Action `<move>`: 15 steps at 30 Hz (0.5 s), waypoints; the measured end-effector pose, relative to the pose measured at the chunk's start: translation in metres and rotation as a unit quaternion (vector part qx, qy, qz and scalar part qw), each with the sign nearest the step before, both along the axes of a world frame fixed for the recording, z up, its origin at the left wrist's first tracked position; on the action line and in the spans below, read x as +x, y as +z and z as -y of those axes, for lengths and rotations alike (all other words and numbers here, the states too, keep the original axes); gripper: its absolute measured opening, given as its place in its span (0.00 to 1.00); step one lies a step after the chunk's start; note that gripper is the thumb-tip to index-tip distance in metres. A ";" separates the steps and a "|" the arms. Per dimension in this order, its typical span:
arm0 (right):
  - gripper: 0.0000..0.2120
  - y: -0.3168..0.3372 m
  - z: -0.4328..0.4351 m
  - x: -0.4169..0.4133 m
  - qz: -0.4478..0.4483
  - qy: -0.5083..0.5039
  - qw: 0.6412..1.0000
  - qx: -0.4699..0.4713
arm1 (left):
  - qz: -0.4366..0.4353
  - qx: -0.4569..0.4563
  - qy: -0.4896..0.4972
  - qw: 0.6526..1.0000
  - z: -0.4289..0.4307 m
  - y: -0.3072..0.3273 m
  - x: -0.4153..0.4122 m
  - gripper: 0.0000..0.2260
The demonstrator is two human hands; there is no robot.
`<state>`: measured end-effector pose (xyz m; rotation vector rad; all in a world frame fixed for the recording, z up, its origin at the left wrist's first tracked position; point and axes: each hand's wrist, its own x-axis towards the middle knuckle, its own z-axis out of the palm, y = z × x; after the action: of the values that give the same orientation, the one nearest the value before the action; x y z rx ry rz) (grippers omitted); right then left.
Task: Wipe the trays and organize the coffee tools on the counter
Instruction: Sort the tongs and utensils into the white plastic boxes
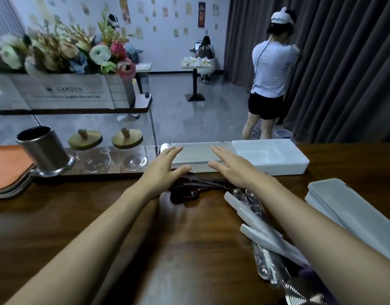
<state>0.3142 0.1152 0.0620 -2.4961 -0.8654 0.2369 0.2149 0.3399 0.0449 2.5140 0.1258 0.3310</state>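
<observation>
- Dark wood counter [189, 227].
- Spread and empty, left hand [165, 170] and right hand [230, 171] hover at lidded white tray [198, 154] near counter's far edge; dark spoons [185, 191] beneath.
- Judged step: taking tray; next, grip both ends.

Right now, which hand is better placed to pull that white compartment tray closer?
The right hand, I'd say: open, it hovers beside the white compartment tray, while the left hand is across the grey tray, farther away.
</observation>
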 end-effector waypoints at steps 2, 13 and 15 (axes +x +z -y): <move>0.33 -0.006 -0.003 0.014 0.013 -0.004 1.000 -0.009 | -0.014 0.006 0.000 1.000 -0.003 -0.004 0.013 0.35; 0.43 -0.021 -0.010 0.107 0.061 0.068 0.989 -0.117 | -0.086 0.062 0.040 0.994 -0.025 -0.007 0.059 0.37; 0.50 -0.024 -0.011 0.121 0.058 0.073 0.985 -0.146 | -0.100 0.076 0.039 0.991 -0.026 -0.007 0.066 0.38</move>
<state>0.4354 0.1260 0.0380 -2.7393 -1.1367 0.2880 0.2808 0.3664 0.0381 2.6941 0.2879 0.1229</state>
